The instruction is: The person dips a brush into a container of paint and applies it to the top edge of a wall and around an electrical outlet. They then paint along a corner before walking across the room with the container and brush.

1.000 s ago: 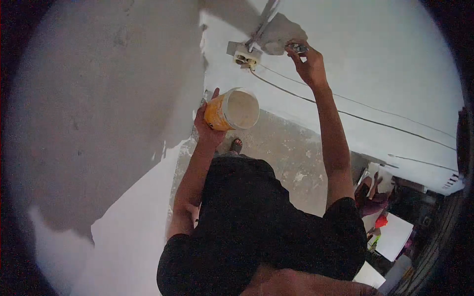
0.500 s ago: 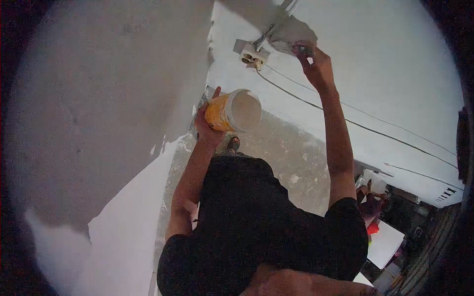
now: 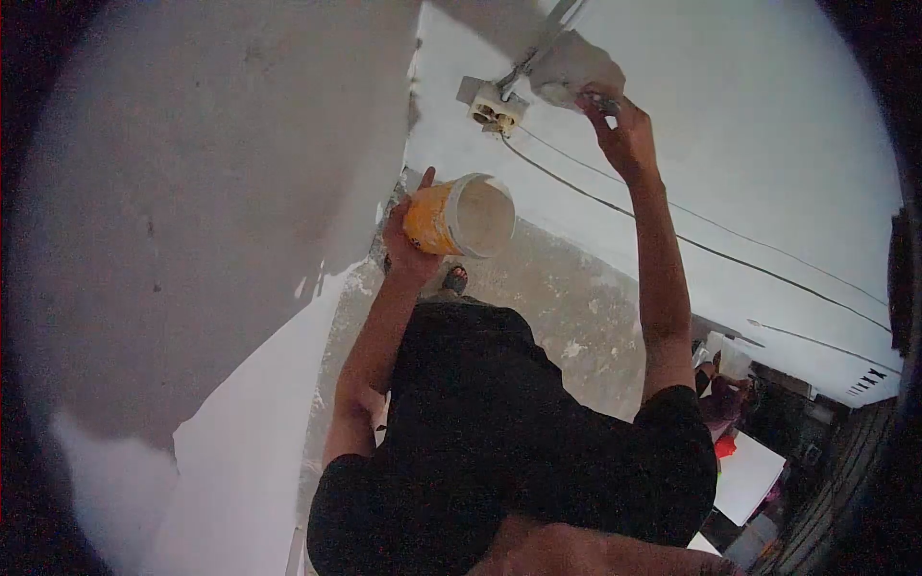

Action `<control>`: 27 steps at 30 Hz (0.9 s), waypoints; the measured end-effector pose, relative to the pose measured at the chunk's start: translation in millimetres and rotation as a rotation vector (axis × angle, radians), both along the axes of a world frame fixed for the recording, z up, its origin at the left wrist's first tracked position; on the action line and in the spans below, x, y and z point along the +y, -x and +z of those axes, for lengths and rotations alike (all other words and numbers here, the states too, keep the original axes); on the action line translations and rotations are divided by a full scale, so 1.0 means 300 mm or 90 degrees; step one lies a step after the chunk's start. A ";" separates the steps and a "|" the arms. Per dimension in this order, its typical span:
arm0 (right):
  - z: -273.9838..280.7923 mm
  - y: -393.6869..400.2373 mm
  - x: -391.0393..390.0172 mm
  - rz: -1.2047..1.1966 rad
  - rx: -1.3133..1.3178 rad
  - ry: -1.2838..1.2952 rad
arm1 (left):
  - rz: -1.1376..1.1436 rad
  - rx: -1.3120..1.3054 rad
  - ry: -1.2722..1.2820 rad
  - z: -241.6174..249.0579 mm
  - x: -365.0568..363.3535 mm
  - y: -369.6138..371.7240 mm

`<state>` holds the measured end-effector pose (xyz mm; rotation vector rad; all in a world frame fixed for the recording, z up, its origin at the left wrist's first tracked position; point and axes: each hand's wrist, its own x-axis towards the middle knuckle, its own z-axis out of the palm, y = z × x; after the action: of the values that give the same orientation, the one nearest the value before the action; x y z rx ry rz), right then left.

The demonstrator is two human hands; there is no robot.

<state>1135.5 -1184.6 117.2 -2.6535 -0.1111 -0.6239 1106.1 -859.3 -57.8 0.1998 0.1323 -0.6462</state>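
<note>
My left hand (image 3: 408, 245) is wrapped round a yellow and white plastic bucket (image 3: 432, 219), tilted so that its open mouth shows. Inside the bucket is a pale surface, and whitish smears mark its outside. My right hand (image 3: 626, 134) is raised to the white wall (image 3: 768, 125), fingers pinched around a small greyish thing (image 3: 603, 102) whose kind I cannot make out. Just beyond those fingers lies a grey patch (image 3: 576, 72) on the wall. Left of this hand is a white double socket box (image 3: 496, 110).
A cable (image 3: 595, 198) runs along the wall from the socket box, and a conduit (image 3: 538, 53) leads up from it. The left wall (image 3: 221, 192) is grey with a white part. Speckled floor (image 3: 576, 317) lies below. Another person (image 3: 722, 403) is at lower right by a white panel (image 3: 751, 480).
The whole view has shifted slightly. My right hand has moved a little down and right near the grey patch, while my left hand still holds the bucket.
</note>
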 end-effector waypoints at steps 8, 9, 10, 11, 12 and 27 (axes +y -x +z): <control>-0.062 -0.040 0.005 -0.001 0.064 -0.041 | -0.006 0.001 -0.024 0.027 -0.009 -0.008; -0.076 -0.050 -0.006 -0.002 0.072 -0.018 | -0.006 0.003 -0.025 0.025 -0.008 -0.005; -0.076 -0.061 -0.005 0.000 0.080 0.005 | -0.009 0.002 -0.010 0.026 -0.008 -0.009; -0.070 -0.055 -0.004 0.002 0.082 0.004 | -0.011 0.000 0.005 0.027 -0.004 -0.010; -0.062 -0.044 -0.007 -0.005 0.068 -0.008 | -0.008 0.002 0.004 0.016 -0.004 -0.012; -0.013 0.030 -0.004 -0.032 0.011 -0.030 | 0.001 0.019 0.005 0.020 0.003 -0.021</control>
<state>1126.3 -1185.7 113.4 -2.6220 -0.0252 -0.6123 1112.4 -858.4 -51.8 0.1822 0.1578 -0.6479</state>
